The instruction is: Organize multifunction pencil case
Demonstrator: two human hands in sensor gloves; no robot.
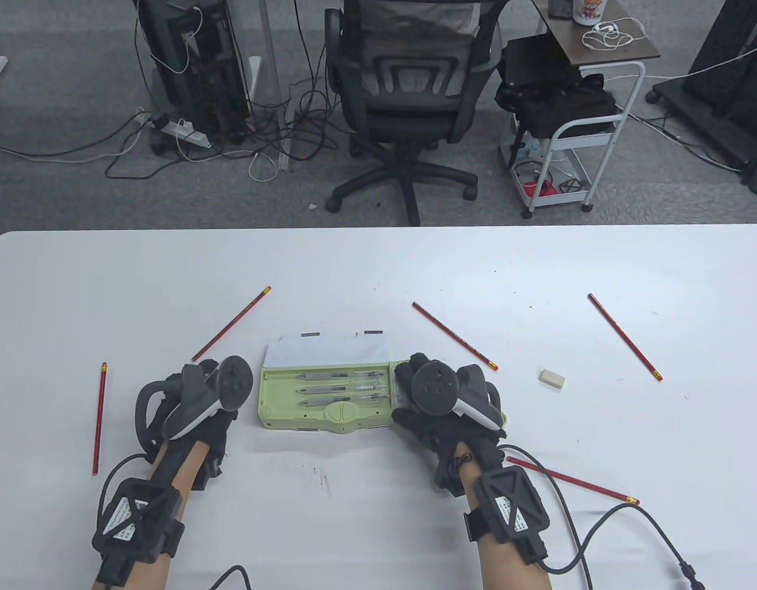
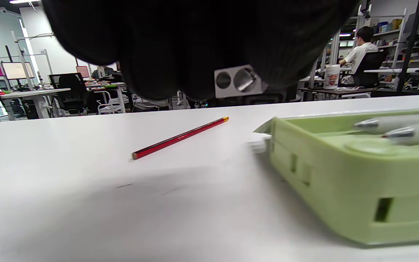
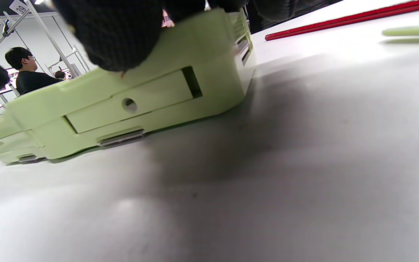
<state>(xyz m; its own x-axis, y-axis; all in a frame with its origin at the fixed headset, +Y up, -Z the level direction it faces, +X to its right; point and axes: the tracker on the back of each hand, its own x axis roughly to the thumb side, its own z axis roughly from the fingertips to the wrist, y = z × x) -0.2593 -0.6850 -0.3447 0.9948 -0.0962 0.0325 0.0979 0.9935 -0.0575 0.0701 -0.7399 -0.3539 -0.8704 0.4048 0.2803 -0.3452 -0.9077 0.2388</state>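
Both hands wear black knitted sensor gloves, the left hand (image 1: 194, 424) and the right hand (image 1: 443, 418) each carrying a dark round-faced tracker with a white-and-grey handle strapped on its back. Each forearm bears a black angular wrist module (image 1: 137, 513) with a white printed label under crossed struts, held by a black strap. Black cables (image 1: 624, 522) trail from the modules.

Smooth matt green plastic pencil case (image 1: 326, 418), glossy white table (image 1: 378, 270), knitted black glove cloth (image 3: 118, 32)
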